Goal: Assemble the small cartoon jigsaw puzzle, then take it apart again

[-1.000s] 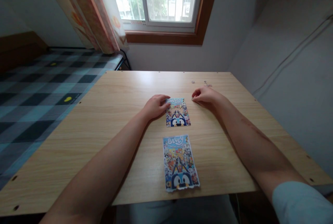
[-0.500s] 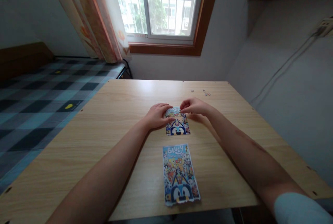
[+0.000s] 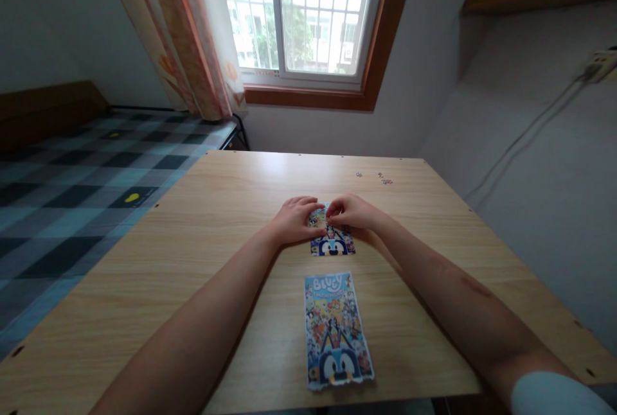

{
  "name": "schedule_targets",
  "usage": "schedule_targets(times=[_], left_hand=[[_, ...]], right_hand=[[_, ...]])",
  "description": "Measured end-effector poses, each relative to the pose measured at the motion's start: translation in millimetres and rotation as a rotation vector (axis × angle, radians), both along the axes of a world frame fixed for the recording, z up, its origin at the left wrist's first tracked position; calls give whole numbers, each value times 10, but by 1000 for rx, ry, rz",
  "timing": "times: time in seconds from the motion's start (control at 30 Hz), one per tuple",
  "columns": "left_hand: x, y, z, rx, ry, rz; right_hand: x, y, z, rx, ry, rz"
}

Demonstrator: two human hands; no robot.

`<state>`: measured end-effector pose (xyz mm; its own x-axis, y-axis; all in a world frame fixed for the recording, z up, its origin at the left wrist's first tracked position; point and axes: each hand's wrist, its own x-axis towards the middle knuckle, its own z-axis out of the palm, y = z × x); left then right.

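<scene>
Where the view starts at far left, a bed with a checked cover runs along the wall, a yellow spot on the cover. Curtain hangs beside it, drawn to the left of the window.

Table: pale wood grain, fills the middle of the view.

Left hand: palm down on the table, fingers loosely curled, tips resting on the upper left edge of the puzzle. Grip is loose and closes on nothing; it presses rather than holds.

Puzzle: lies flat at table centre, between the two hands. Its upper part is covered by them, its lower part shows a blue cartoon face.

Right hand: over the puzzle's upper right, just beside the left hand, fingertips near touching it. Thumb and forefinger pinched narrow at the puzzle's top. Whether a piece sits between them is too small to tell.

Picture: printed sheet of the same blue design, nearer the front edge, in line with the puzzle and apart from it. Bottom edge torn.

Pieces: a few loose ones far back on the right, well apart from the hands.

Cable: runs up the right wall. Pale sleeve at the bottom right corner.
</scene>
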<state>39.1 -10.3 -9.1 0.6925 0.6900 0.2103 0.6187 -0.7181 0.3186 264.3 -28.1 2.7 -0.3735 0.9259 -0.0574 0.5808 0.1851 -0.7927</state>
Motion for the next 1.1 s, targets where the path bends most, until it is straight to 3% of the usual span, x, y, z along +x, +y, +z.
schedule_targets(times=[0.4,0.63,0.9,1.1], left_hand=[[-7,-17,9,1,-18,1],[-3,-13,58,5,-4,9],[-5,3,31,20,-36,5],[-15,1,12,25,-25,6]], right_hand=[[-13,-7,-11,153,-170,-6],[153,145,-44,309,-76,-214],[151,99,-120,597,-189,-78],[173,71,-212,557,-268,-64]])
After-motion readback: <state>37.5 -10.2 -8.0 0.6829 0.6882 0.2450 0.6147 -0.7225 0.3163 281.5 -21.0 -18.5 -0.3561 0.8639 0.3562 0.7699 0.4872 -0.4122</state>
